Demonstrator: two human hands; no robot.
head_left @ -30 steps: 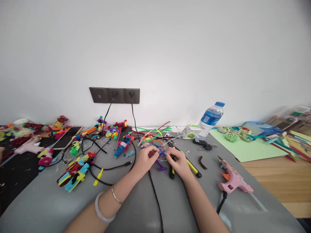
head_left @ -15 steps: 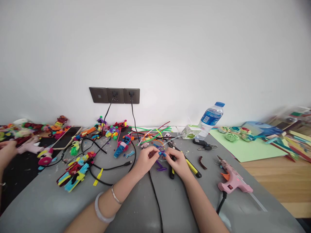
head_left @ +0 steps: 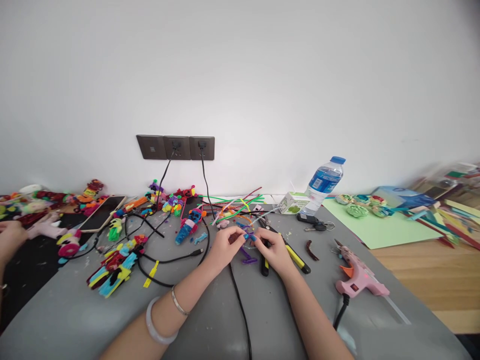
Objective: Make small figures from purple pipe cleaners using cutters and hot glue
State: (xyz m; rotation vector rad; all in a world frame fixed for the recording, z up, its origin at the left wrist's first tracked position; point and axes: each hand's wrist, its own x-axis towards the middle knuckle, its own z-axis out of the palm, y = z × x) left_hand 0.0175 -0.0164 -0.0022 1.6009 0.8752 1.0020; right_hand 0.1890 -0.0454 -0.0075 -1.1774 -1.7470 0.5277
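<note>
Over the grey table, my left hand (head_left: pixel 227 246) and my right hand (head_left: pixel 274 249) meet with their fingertips pinched together. Between them shows a bit of purple pipe cleaner (head_left: pixel 251 233), mostly covered by the fingers. Just below lies another purple fuzzy piece (head_left: pixel 248 256) on the table. Yellow-and-black handled pliers (head_left: pixel 297 258) rest partly beneath my right hand. Behind the hands spread loose coloured pipe cleaners (head_left: pixel 232 212). A blue fuzzy figure (head_left: pixel 185 231) lies to the left of my left hand.
A pink glue gun (head_left: pixel 360 280), keys (head_left: pixel 319 226), a tilted water bottle (head_left: pixel 323 185) and a drink carton (head_left: pixel 294 203) stand or lie rightward. Black cables (head_left: pixel 239 305) cross the table. At left are pipe-cleaner figures (head_left: pixel 116 267), a phone (head_left: pixel 104 213) and another person's hand (head_left: pixel 10 240).
My hands stay in nearly the same place, fingertips still together, with a slight shift of the fingers. The whole view has moved very slightly.
</note>
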